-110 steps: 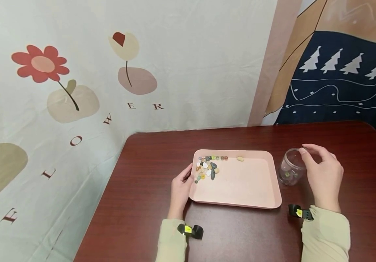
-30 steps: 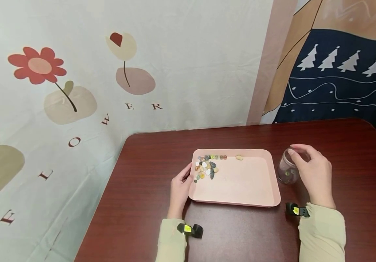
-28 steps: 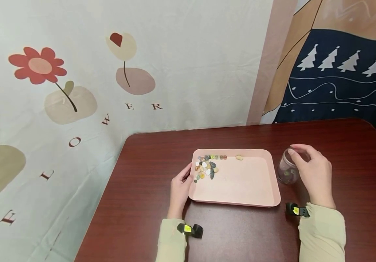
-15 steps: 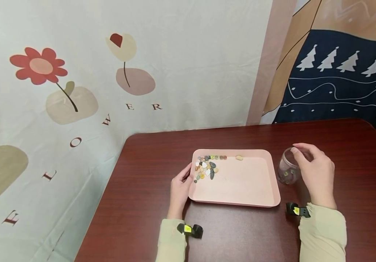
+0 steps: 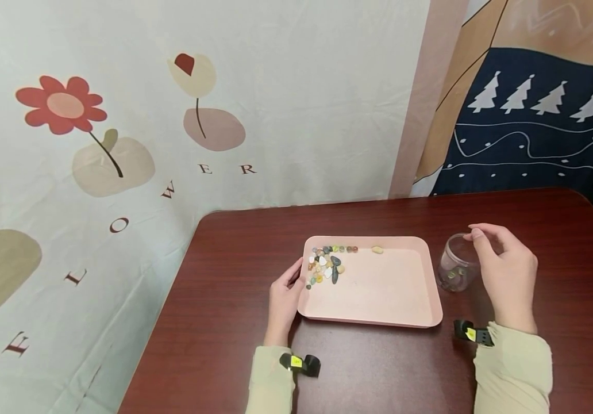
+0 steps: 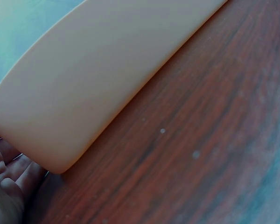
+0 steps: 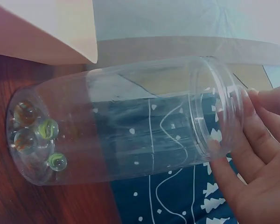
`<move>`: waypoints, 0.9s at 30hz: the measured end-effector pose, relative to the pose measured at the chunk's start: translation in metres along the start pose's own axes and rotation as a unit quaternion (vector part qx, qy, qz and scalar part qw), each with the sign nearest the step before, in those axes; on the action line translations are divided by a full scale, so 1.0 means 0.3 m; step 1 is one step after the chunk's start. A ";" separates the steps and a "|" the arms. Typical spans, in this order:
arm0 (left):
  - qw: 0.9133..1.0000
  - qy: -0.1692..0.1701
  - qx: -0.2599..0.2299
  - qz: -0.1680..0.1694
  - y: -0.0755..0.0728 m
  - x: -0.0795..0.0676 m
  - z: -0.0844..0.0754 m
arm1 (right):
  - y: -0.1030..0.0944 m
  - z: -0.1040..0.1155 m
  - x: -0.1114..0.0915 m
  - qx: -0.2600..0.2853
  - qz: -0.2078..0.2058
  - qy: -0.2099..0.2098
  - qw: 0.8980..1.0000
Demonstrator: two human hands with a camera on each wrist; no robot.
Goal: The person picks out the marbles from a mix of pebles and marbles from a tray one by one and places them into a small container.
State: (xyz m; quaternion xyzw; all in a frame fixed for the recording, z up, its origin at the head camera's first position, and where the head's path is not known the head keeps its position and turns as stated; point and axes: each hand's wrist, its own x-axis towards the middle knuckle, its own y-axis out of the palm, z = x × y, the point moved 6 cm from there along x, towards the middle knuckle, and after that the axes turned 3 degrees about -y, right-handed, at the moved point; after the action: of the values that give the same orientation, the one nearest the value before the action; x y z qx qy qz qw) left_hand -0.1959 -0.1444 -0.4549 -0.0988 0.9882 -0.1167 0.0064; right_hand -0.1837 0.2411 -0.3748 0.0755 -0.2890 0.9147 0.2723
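My left hand (image 5: 285,296) holds the left side of a pink rectangular tray (image 5: 379,299). In the left wrist view, curled fingers (image 6: 18,175) show at the tray's corner. On the tray, a row of glass marbles (image 5: 345,249) runs along the back beside clustered pebbles (image 5: 324,267), with a tan pebble (image 5: 377,249) apart. My right hand (image 5: 508,273) grips the rim of a clear jar (image 5: 451,261) at the tray's right, thumb and fingers at its mouth. Several marbles (image 7: 48,129) lie at the jar's bottom. Whether the fingertips also hold something small cannot be told.
Tray and jar stand on a dark red-brown wooden table (image 5: 234,270). Behind it hangs a pale cloth (image 5: 301,115) printed with flowers, and a dark blue cloth (image 5: 524,138) with white trees hangs at the right.
Over the last second, my right hand has shifted slightly right and up at the jar's mouth. The marbles inside have moved a little. My left hand and the tray stay in place.
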 end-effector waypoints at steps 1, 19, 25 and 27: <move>1.000 0.000 -0.001 0.000 0.000 0.000 0.000 | -0.001 0.002 0.000 0.000 0.000 -0.003 1.000; 1.000 0.001 -0.001 -0.001 -0.001 0.000 0.002 | 0.007 0.065 -0.019 0.018 0.012 -0.039 0.999; 1.000 0.000 -0.004 -0.001 -0.001 0.000 0.006 | 0.031 0.095 -0.026 0.036 0.021 -0.067 0.997; 1.000 -0.001 -0.003 -0.002 0.000 0.001 0.005 | 0.039 0.103 -0.029 0.039 0.025 -0.076 0.996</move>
State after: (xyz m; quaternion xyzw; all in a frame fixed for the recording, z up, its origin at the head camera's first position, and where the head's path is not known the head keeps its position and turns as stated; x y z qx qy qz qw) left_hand -0.1960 -0.1448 -0.4563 -0.1008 0.9883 -0.1141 0.0068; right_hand -0.1832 0.2115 -0.3576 0.1478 -0.2748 0.9233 0.2240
